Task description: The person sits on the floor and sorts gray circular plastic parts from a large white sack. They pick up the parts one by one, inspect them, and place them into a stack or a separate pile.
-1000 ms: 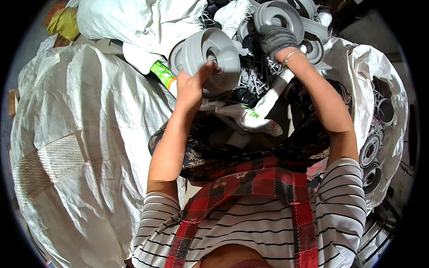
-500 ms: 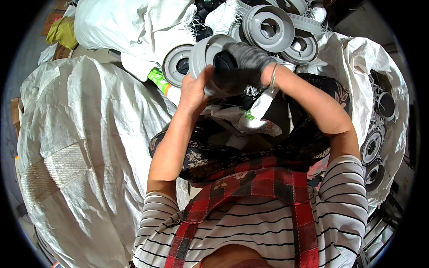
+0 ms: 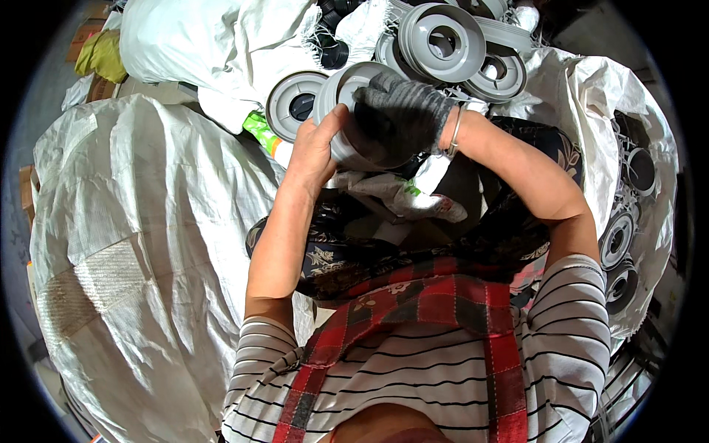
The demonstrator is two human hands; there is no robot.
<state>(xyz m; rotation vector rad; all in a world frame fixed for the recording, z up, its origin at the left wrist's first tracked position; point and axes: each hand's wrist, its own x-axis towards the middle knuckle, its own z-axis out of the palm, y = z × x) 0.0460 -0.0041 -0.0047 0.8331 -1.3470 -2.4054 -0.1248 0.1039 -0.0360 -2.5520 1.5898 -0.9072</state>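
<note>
A round, light grey plastic housing [image 3: 325, 100] with a wide, deep rim is held tilted above my lap. My bare left hand [image 3: 316, 148] is closed on its left side, thumb on the rim. My right hand [image 3: 413, 111], in a grey striped glove, reaches into the housing with bent fingers. Shadow and blur hide its fingertips and the dark thing beneath them. Just left of the housing lies a similar grey disc [image 3: 279, 111] with a black centre [image 3: 302, 107].
More grey plastic rings [image 3: 419, 44] are piled ahead. Black ribbed parts [image 3: 334, 53] lie beside a white sack [image 3: 214, 44]. A large white woven sack [image 3: 177, 221] fills the left. At right, an open sack [image 3: 591, 88] holds grey round parts [image 3: 617, 240]. Crumpled plastic packaging [image 3: 384, 193] lies above my lap.
My right hand has shifted slightly within the housing, its glove now less blurred. The housing has tipped a little and moved slightly right. My left hand keeps its hold.
</note>
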